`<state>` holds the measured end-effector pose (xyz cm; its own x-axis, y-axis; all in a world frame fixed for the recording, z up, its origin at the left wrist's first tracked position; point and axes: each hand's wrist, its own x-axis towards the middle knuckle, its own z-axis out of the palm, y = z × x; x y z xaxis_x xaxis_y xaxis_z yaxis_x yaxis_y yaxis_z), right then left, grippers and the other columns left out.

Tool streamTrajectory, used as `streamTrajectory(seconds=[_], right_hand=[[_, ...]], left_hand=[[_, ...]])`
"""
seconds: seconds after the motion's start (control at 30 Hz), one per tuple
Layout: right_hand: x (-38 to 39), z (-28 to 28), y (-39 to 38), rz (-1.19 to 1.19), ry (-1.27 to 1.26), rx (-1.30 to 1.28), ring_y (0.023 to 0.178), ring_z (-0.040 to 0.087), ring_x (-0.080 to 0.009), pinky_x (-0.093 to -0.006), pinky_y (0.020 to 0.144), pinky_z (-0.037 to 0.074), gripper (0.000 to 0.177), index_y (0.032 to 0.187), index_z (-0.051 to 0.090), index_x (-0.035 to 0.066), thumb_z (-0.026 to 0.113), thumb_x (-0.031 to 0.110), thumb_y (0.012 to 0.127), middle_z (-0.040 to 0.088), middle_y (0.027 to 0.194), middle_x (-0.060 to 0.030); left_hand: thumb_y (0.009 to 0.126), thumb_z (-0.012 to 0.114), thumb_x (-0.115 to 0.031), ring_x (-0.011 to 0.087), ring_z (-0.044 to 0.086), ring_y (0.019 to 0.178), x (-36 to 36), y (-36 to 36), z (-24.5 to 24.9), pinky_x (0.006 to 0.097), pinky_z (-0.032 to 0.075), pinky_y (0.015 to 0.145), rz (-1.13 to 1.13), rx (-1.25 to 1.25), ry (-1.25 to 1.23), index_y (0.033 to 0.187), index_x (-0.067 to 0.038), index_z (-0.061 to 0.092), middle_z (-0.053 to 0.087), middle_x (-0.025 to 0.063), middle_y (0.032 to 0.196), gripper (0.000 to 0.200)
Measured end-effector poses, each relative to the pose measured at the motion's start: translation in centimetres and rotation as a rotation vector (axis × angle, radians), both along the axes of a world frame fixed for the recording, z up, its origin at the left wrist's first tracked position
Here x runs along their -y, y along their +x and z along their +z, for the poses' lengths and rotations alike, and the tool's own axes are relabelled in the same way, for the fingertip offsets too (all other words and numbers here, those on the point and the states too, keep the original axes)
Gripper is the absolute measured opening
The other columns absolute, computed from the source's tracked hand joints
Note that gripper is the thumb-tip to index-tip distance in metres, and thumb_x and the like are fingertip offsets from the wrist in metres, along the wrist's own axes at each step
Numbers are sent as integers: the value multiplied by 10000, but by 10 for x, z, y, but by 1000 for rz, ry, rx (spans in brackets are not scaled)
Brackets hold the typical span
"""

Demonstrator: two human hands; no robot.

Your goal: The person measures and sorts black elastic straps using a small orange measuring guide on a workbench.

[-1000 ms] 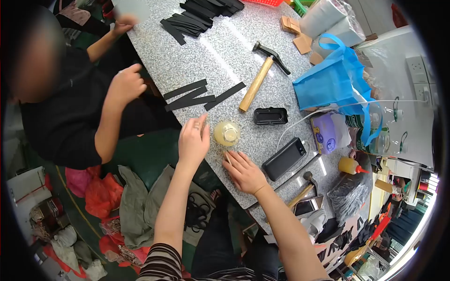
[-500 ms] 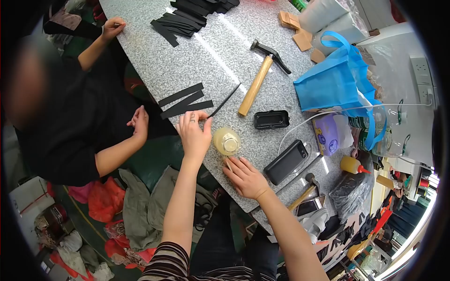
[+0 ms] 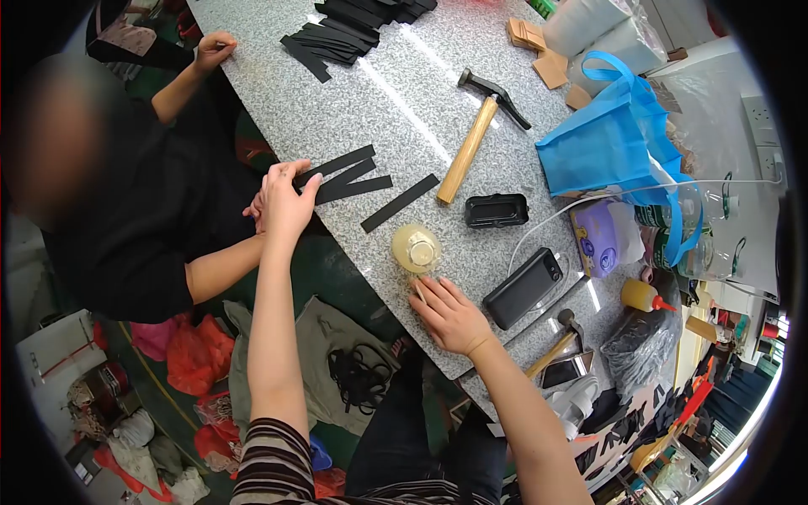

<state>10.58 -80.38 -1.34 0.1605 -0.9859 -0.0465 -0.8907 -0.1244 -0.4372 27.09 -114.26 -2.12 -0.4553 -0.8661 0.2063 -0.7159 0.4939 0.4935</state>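
Observation:
My left hand [image 3: 289, 200] is over the table's left edge, at the near ends of several flat black strips [image 3: 349, 175]. Its thumb and fingers are apart, and no strip is lifted. A single black strip [image 3: 400, 203] lies flat to the right of that group. A round jar [image 3: 417, 249] with pale yellowish contents stands near the front edge. Just below it, my right hand [image 3: 452, 318] rests low on the table, a thin pale stick [image 3: 418, 291] between thumb and fingers; the stick's far end is hard to make out.
A hammer [image 3: 468, 151], a black tray [image 3: 497, 210] and a black phone-like device [image 3: 523, 289] lie to the right, before a blue bag [image 3: 610, 130]. More black strips [image 3: 337, 34] are piled at the back. On the left sits a co-worker, one hand [image 3: 216, 50] at the table edge.
My left hand has moved left, from the single strip to the strip group. That strip, formerly edge-on at my fingers, now lies flat. My right hand stays by the jar.

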Motion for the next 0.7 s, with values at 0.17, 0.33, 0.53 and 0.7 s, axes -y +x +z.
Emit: streamTrajectory(seconds=[0.17, 0.33, 0.53, 0.7], right_hand=[[1, 1, 0, 2, -1, -1, 1505, 396, -306, -471, 1263, 271, 618, 1451, 540, 84, 652, 209, 857, 451, 1604, -135], [1, 1, 1, -12, -12, 9, 1505, 397, -306, -468, 1265, 270, 595, 1447, 545, 83, 648, 196, 872, 454, 1601, -133], [2, 5, 1, -10, 15, 23, 1515, 380, -292, -463, 1268, 267, 581, 1453, 539, 87, 642, 197, 891, 445, 1608, -128], [0, 3, 1, -12, 7, 19, 1518, 375, -289, -461, 1271, 265, 585, 1453, 538, 88, 647, 198, 888, 444, 1607, -130]], left_hand=[[862, 810, -218, 256, 631, 1011, 14, -13, -2, 409, 507, 915, -41, 56, 89, 1013, -63, 715, 683, 73, 1064, 236], [876, 798, -174, 218, 651, 843, 15, -20, 0, 370, 514, 829, -115, -16, 101, 959, -48, 688, 701, 62, 887, 187], [957, 745, -115, 57, 609, 789, -11, -19, 38, 230, 480, 729, -91, -448, 371, 965, -37, 698, 681, -4, 857, 91], [977, 738, -93, 34, 610, 804, -40, -2, 27, 198, 463, 725, -16, -579, 546, 971, -17, 718, 698, -19, 875, 78]])
